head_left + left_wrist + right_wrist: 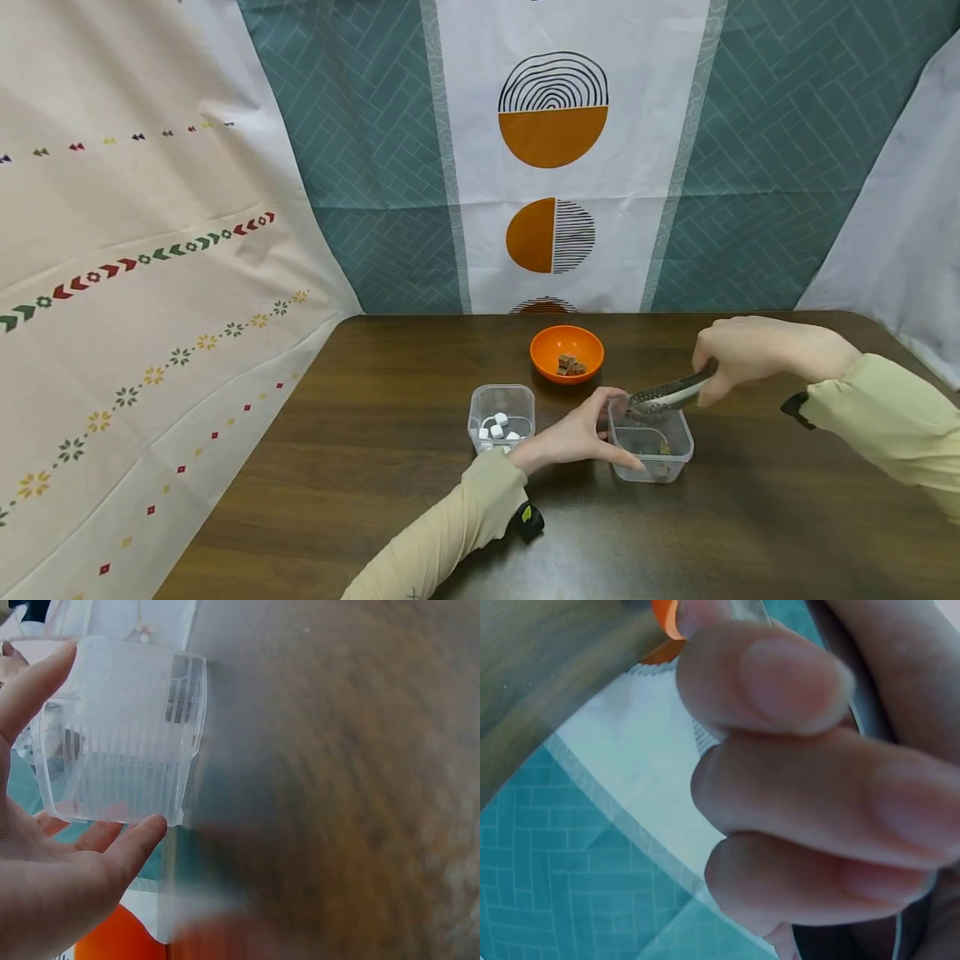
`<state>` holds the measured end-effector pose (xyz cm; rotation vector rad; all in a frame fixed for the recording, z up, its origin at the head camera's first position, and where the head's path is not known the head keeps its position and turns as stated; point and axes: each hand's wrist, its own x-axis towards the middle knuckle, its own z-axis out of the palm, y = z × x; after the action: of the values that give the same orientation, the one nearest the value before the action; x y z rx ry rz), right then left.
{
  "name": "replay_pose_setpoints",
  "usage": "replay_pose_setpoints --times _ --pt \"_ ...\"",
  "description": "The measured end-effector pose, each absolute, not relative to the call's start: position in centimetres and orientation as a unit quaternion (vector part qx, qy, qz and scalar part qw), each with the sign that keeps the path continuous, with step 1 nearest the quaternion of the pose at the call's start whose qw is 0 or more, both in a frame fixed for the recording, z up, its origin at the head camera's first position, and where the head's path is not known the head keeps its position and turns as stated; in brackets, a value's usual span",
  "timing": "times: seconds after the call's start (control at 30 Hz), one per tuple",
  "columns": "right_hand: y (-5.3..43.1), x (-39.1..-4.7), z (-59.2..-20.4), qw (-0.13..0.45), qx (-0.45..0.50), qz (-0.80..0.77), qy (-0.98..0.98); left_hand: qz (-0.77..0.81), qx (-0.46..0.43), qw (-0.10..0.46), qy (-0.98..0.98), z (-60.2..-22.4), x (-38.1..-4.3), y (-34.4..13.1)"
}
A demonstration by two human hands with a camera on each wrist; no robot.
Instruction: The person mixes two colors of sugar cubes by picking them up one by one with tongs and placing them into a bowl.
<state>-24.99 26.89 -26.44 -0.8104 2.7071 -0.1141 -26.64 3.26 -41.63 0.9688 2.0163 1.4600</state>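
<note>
In the head view, my left hand (573,437) grips a clear plastic container (654,473) on the table, thumb at the near side and fingers at the far side. The left wrist view shows the ribbed wall of this container (124,742) between thumb and fingers. My right hand (750,354) holds a pair of metal tongs (671,395) with dark handles. Their heads dip over the container's far left part; what lies between them cannot be made out. A small brown cube (665,448) lies in the container. Curled fingers (810,795) fill much of the right wrist view.
Behind the hands stands an orange bowl (543,360) with several brown cubes (570,365) in it. Left of it, a second clear container (501,397) holds several white cubes (497,431), near my left forearm. A patterned cloth (375,167) hangs behind the wooden table (360,467).
</note>
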Motion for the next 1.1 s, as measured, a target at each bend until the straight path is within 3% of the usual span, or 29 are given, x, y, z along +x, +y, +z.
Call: replay_pose_setpoints --times 0.53,1.1 --pt "25.9 -27.1 -24.3 0.14 -0.273 -0.087 0.948 0.537 0.354 0.236 0.729 -41.6 -26.7 3.2" --pt "23.2 -32.4 -26.6 0.138 -0.253 -0.083 0.954 0.533 0.353 0.241 0.73 -41.5 -26.7 3.2"
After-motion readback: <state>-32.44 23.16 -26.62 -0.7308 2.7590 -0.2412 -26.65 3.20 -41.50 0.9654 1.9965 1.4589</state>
